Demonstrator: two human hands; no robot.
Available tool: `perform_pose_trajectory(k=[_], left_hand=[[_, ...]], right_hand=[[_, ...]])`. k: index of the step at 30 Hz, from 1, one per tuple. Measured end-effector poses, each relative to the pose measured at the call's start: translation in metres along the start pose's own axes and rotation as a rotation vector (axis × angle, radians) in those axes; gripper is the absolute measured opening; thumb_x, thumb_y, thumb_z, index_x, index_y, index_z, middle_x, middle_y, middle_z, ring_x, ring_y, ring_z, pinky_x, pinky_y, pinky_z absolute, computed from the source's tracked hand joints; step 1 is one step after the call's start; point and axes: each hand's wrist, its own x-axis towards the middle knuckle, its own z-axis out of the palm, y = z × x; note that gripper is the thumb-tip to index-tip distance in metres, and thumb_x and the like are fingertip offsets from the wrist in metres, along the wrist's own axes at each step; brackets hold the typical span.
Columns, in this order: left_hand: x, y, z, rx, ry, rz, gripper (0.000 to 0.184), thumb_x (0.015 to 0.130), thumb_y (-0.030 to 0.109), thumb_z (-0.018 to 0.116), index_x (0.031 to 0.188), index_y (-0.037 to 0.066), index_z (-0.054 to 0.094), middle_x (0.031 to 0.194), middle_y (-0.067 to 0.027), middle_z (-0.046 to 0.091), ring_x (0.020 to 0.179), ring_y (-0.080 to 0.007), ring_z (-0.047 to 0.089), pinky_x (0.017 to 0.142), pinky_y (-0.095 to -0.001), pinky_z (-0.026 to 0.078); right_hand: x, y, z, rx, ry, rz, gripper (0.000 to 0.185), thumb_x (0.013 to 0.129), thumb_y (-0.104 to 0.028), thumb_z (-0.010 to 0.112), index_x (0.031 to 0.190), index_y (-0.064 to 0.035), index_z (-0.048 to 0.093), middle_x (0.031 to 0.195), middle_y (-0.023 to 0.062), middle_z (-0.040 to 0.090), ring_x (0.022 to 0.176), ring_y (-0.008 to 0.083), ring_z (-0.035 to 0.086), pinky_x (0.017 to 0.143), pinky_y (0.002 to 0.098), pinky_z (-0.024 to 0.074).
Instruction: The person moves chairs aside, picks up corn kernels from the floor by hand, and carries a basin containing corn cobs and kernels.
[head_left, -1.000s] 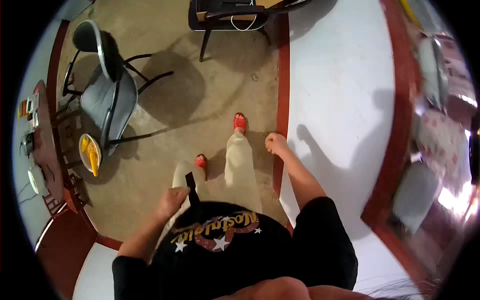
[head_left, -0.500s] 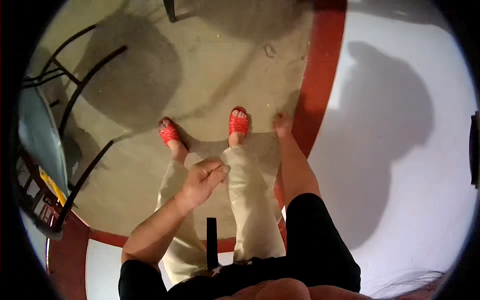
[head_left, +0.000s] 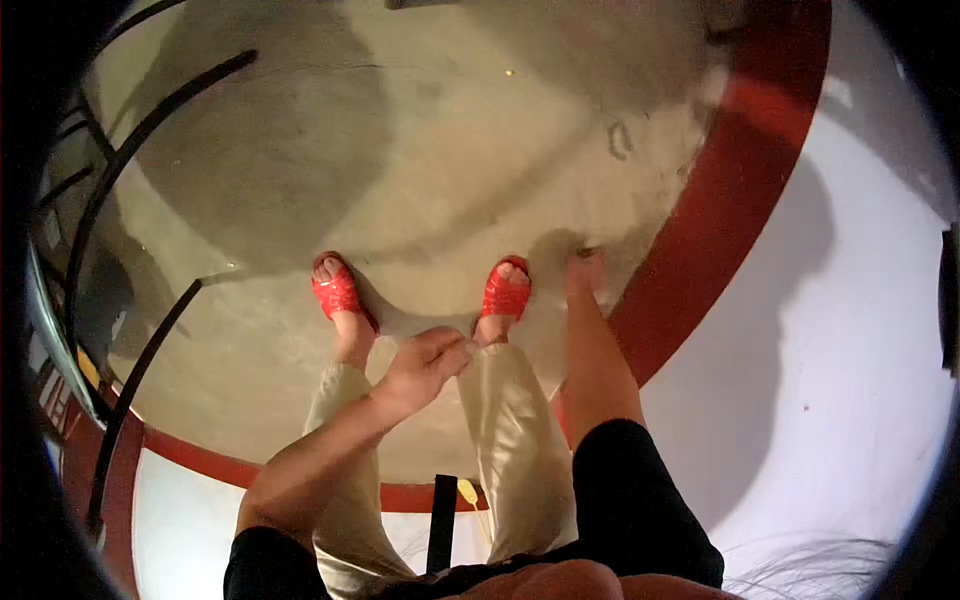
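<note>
My left hand point(head_left: 425, 370) is in front of my legs, over the light satin trousers point(head_left: 515, 430), with its fingers closed and pressed together. Whatever is at its fingertips, if anything, is too small to make out. Farther right, my right hand point(head_left: 585, 272) reaches out low beside the red band at the foot of the wall. It is smeared, and its fingers cannot be read; a small dark spot shows at its tip. Below stand my feet in red slippers, the left slipper point(head_left: 338, 290) and the right slipper point(head_left: 505, 290).
Black curved metal furniture legs point(head_left: 150, 125) stand at the left, next to a pale curved panel point(head_left: 52, 310). A dark red band point(head_left: 735, 180) edges the floor point(head_left: 440, 160) along the white wall point(head_left: 720, 440). A dark loop-shaped mark point(head_left: 619, 142) lies on the floor.
The view has shifted, so the red band and wall now slant more and the furniture sits farther left. My left hand stays closed; my right hand has shifted slightly down and right in view.
</note>
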Motion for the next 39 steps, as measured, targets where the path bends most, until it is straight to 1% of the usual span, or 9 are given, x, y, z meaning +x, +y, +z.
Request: perform_pose_trajectory(k=[7,13,19,22,24,26,30,33,39], left_hand=[[0.022,0.004,-0.021,-0.212,0.083,-0.068,0.027,0.088,0.023,0.046,0.073,0.001,0.05,0.063,-0.0013,0.047,0.059,-0.0096,0.044,0.057,-0.023,0.038],[0.019,0.007,-0.04,-0.327,0.157,-0.111,0.026,0.087,0.024,0.047,0.073,0.003,0.05,0.065,-0.0008,0.048,0.06,-0.0092,0.044,0.057,-0.0227,0.037],[0.012,0.001,-0.059,-0.315,0.212,-0.115,0.027,0.086,0.029,0.048,0.079,0.003,0.053,0.065,0.0,0.049,0.061,-0.008,0.045,0.056,-0.0223,0.038],[0.012,0.003,-0.067,-0.342,0.169,-0.13,0.03,0.086,0.032,0.046,0.08,0.004,0.053,0.066,-0.001,0.05,0.061,-0.0091,0.047,0.056,-0.0224,0.039],[0.017,-0.002,-0.072,-0.42,0.189,-0.138,0.031,0.087,0.033,0.045,0.08,0.004,0.052,0.066,-0.0017,0.051,0.061,-0.0098,0.048,0.056,-0.023,0.039],[0.019,-0.02,-0.078,-0.614,0.215,-0.072,0.034,0.087,0.036,0.043,0.08,0.005,0.052,0.069,-0.0044,0.054,0.062,-0.0134,0.053,0.057,-0.0258,0.042],[0.017,-0.022,-0.086,-0.906,0.192,-0.105,0.034,0.089,0.035,0.039,0.087,0.004,0.053,0.076,-0.0065,0.056,0.067,-0.0158,0.054,0.059,-0.0277,0.044],[0.005,-0.004,-0.07,-1.007,0.183,-0.043,0.029,0.088,0.029,0.041,0.089,0.002,0.052,0.079,-0.0076,0.057,0.072,-0.0191,0.056,0.061,-0.031,0.047],[-0.042,0.019,-0.058,-0.993,0.165,0.032,0.021,0.084,0.018,0.044,0.091,0.0,0.054,0.089,-0.0094,0.057,0.083,-0.0215,0.053,0.075,-0.0358,0.044]], right_hand=[[-0.012,-0.176,-0.074,0.345,-0.136,-0.699,0.014,0.078,-0.009,0.051,0.089,0.0001,0.051,0.08,0.0146,0.057,0.073,0.0266,0.055,0.068,0.0346,0.0423],[0.002,-0.281,-0.086,0.229,-0.021,-0.869,0.024,0.083,-0.017,0.042,0.099,-0.0012,0.051,0.099,0.0179,0.054,0.091,0.0291,0.053,0.078,0.0383,0.0405],[0.051,-0.283,-0.05,0.161,-0.173,-0.769,0.04,0.091,-0.029,0.031,0.116,-0.0004,0.045,0.107,0.0169,0.052,0.096,0.0247,0.049,0.084,0.0362,0.0383],[0.025,-0.289,-0.067,0.199,-0.161,-0.66,0.031,0.089,-0.025,0.037,0.103,0.0,0.05,0.092,0.0148,0.056,0.082,0.0221,0.051,0.074,0.0345,0.0415],[0.021,-0.275,-0.067,-0.25,0.069,-1.151,0.024,0.086,-0.021,0.041,0.078,-0.0007,0.052,0.073,0.0113,0.056,0.068,0.0239,0.053,0.063,0.0369,0.0412],[-0.056,-0.271,-0.083,0.099,-0.342,-0.979,0.016,0.082,-0.013,0.044,0.071,-0.0026,0.047,0.066,0.009,0.051,0.062,0.0222,0.05,0.058,0.0346,0.0392],[-0.181,-0.239,-0.119,-0.158,-0.545,-1.171,0.018,0.076,-0.018,0.05,0.086,-0.0024,0.05,0.079,0.0196,0.053,0.077,0.0347,0.054,0.066,0.0417,0.044],[-0.227,-0.21,-0.146,-0.128,-0.513,-1.587,0.024,0.074,-0.018,0.052,0.092,-0.0026,0.049,0.082,0.0165,0.055,0.076,0.0311,0.057,0.066,0.0395,0.0474],[-0.272,-0.198,-0.195,-0.163,-0.563,-1.629,0.03,0.071,-0.02,0.061,0.093,-0.002,0.051,0.085,0.0142,0.055,0.074,0.0301,0.057,0.065,0.0366,0.0474]])
